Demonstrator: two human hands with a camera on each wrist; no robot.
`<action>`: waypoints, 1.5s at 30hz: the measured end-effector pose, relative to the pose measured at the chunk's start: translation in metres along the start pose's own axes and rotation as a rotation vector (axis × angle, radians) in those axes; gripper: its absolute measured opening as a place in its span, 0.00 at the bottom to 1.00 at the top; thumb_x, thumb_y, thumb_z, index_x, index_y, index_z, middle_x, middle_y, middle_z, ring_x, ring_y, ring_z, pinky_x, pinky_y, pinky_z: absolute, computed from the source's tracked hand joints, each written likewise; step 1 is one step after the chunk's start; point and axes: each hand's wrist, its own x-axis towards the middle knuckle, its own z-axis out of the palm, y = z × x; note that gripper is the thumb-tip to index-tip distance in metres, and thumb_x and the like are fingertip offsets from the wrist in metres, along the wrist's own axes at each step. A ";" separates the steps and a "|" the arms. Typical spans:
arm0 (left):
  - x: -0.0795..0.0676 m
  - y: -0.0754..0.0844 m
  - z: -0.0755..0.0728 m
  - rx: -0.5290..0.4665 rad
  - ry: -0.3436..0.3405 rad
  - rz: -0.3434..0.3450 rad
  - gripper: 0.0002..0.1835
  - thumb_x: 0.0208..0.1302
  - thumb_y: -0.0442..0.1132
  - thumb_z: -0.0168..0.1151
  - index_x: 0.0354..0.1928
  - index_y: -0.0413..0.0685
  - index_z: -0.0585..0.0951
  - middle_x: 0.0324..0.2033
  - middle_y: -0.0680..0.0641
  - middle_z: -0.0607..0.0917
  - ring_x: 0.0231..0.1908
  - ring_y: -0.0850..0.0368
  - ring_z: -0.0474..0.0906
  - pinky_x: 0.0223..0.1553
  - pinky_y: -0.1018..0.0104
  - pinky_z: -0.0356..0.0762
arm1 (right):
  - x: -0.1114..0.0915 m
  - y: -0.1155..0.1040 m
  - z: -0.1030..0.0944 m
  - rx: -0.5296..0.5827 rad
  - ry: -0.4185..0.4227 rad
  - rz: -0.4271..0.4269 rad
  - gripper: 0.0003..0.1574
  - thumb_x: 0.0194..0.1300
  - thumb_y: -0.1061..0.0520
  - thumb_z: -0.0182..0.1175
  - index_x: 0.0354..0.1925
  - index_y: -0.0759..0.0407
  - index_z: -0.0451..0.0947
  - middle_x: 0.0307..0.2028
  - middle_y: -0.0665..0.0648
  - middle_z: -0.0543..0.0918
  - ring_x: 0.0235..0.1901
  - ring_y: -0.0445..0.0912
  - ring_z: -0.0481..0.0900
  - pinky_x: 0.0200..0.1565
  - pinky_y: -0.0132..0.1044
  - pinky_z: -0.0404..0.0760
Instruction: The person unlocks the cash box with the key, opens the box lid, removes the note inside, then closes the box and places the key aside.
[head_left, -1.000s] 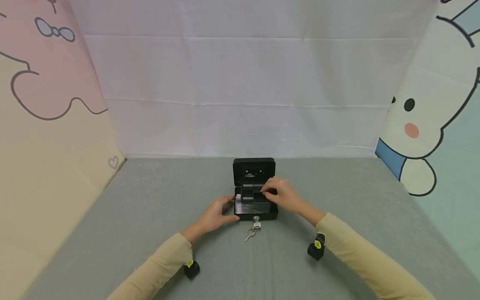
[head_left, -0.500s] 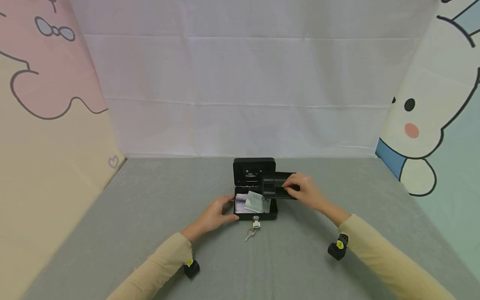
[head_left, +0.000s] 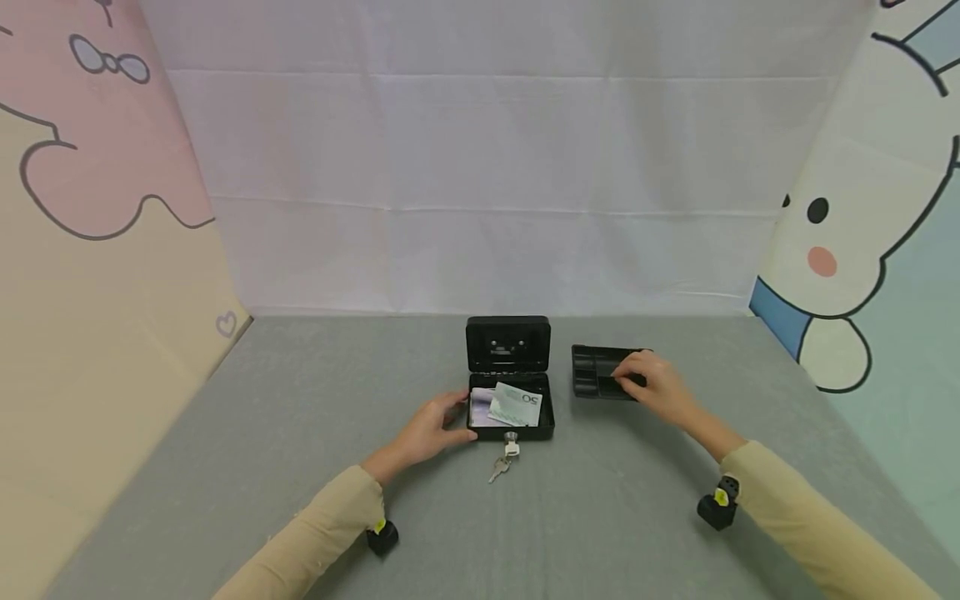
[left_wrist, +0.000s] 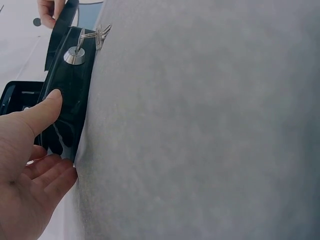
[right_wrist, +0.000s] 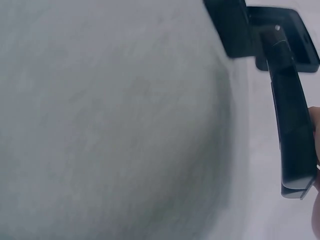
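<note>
A small black cash box [head_left: 512, 427] stands open in the middle of the grey table, its lid [head_left: 508, 342] upright. Banknotes [head_left: 516, 404] lie inside it. A key [head_left: 512, 444] sits in the front lock [left_wrist: 75, 54], with another key [head_left: 500, 469] hanging from it onto the table. My left hand [head_left: 431, 429] holds the box's front left corner, thumb [left_wrist: 44, 111] on the front wall. My right hand [head_left: 651, 383] grips a black compartment tray [head_left: 596, 372] to the right of the box, down at the table; the tray's edge [right_wrist: 292, 135] fills the right wrist view.
The grey table [head_left: 300, 417] is bounded by a white cloth backdrop [head_left: 487, 183] behind and cartoon-printed panels at the left [head_left: 90, 250] and right [head_left: 862, 250]. Only the box, tray and keys are on it.
My right hand lifted the black tray out of the box and carried it right, down to the table beside the box. The banknotes came into sight. My left hand stayed put.
</note>
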 end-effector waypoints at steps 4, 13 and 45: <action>0.000 0.000 0.000 0.009 -0.006 -0.007 0.35 0.52 0.36 0.68 0.59 0.27 0.65 0.54 0.33 0.72 0.53 0.41 0.70 0.50 0.55 0.75 | -0.008 0.012 -0.002 -0.032 0.009 0.007 0.12 0.44 0.75 0.65 0.28 0.64 0.80 0.29 0.57 0.80 0.31 0.50 0.75 0.30 0.44 0.76; -0.001 0.001 -0.001 0.005 -0.012 -0.022 0.35 0.52 0.36 0.67 0.60 0.29 0.65 0.55 0.33 0.71 0.54 0.42 0.70 0.51 0.55 0.74 | -0.018 0.030 0.000 -0.111 -0.006 0.027 0.11 0.44 0.74 0.66 0.28 0.64 0.80 0.29 0.58 0.81 0.31 0.51 0.76 0.30 0.44 0.77; 0.001 -0.003 -0.001 0.014 -0.027 -0.019 0.35 0.53 0.36 0.67 0.60 0.28 0.65 0.56 0.33 0.70 0.57 0.43 0.67 0.51 0.56 0.74 | -0.021 0.032 0.013 -0.108 -0.118 0.144 0.07 0.49 0.70 0.64 0.29 0.62 0.81 0.29 0.56 0.80 0.30 0.51 0.77 0.32 0.45 0.78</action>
